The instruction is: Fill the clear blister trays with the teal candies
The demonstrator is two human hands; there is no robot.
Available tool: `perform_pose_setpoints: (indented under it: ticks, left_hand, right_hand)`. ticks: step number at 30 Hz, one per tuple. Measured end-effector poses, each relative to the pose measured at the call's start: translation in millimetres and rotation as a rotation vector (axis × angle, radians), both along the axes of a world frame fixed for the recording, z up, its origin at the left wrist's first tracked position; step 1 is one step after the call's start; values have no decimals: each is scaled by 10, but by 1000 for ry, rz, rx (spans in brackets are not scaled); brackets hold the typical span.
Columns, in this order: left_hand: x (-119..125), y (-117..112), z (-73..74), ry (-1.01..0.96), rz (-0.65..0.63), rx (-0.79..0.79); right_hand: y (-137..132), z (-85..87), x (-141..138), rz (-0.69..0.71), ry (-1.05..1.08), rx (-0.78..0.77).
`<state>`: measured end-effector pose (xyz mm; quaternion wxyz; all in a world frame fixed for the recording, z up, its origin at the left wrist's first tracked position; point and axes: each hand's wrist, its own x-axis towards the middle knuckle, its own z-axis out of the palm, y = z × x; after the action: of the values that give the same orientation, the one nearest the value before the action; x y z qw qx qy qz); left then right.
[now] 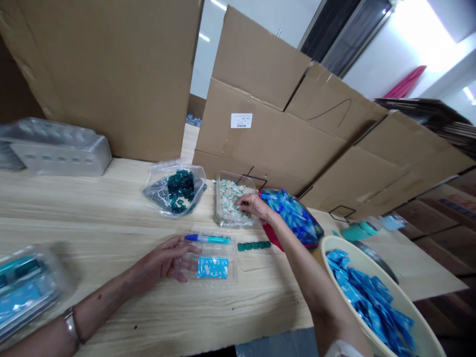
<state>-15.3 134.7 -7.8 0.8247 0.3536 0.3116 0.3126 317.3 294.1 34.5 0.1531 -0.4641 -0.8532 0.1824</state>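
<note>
My left hand [173,259] is at the left side of a clear plastic tray [232,285], its fingers curled round the edge. In the tray lie a blue-and-turquoise pen [208,239] and a light blue packet with white dots [212,267]. My right hand [253,206] reaches into a clear tub [219,218] of small pale, multicoloured pieces [232,191]. Its fingertips are bent together among the pieces; what they pinch is hidden. Just right of the tray lies a row of dark green square pieces [254,246].
A clear bag [156,193] of dark green pieces stands behind the tray. Right of the tub is a red container [273,238] of blue pens [292,213]. A cream basin [334,243] holds blue packets. Clear trays [70,153] stand at left; cardboard [260,144] walls the back.
</note>
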Motion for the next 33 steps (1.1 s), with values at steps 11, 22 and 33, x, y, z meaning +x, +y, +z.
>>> perform_pose_setpoints:
  ticks: [11,22,33]
  left_hand:
    - [4,-6,53,-16,8,-9]
    - [12,-1,36,-18,45,17]
    - [18,14,-87,-182,88,81]
  right_hand:
    - [-22,-62,-56,-101,63,-91]
    - [-224,113,-172,-311,373,-127]
    - [-1644,216,-1296,-98,534,-519]
